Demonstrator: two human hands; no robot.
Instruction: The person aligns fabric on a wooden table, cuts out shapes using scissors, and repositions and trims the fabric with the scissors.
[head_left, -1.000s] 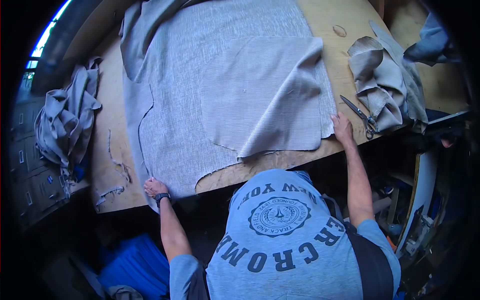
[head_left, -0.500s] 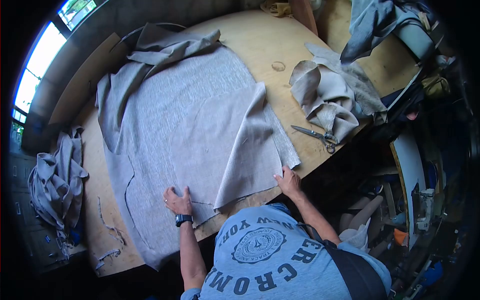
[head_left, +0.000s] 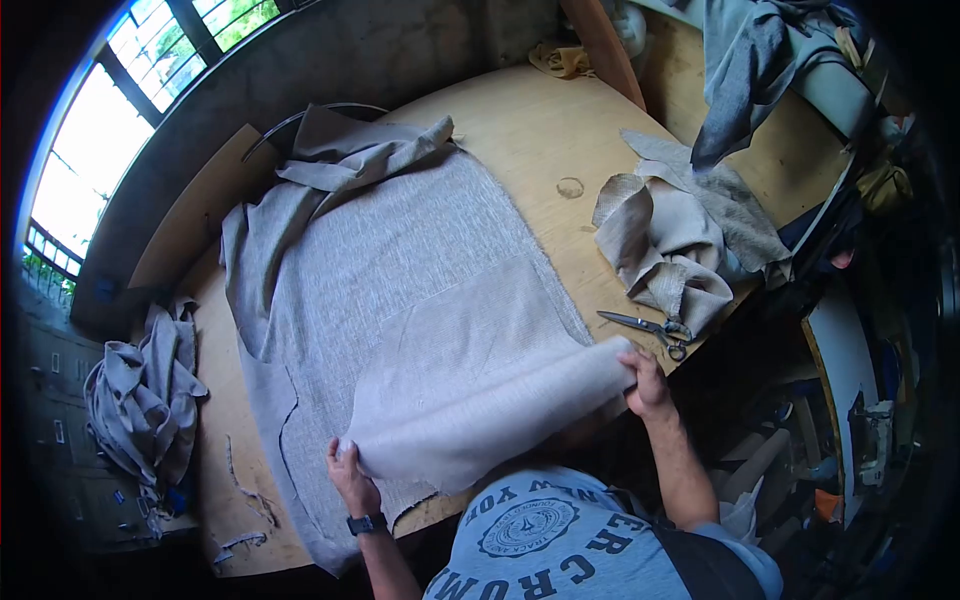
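A cut fabric piece (head_left: pixel 470 400) is lifted along its near edge, curving over a larger grey fabric sheet (head_left: pixel 400 230) spread on the wooden table. My left hand (head_left: pixel 353 480), with a dark watch at the wrist, pinches the piece's left corner. At its right corner, my right hand (head_left: pixel 648 384) grips the edge between thumb and fingers. Dark-handled scissors (head_left: pixel 645 326) lie just beyond my right hand, beside a crumpled fabric heap (head_left: pixel 670 240).
Another bundled cloth (head_left: pixel 145 400) lies at the table's left edge. Thin scraps (head_left: pixel 245 495) are at the near left. Grey cloth (head_left: pixel 745 80) hangs at the upper right, and a white panel (head_left: pixel 843 390) stands right of the table.
Both hands have taken hold of the smaller piece and raised its near edge. Its diagonal fold has opened out. The head view has shifted, showing more window.
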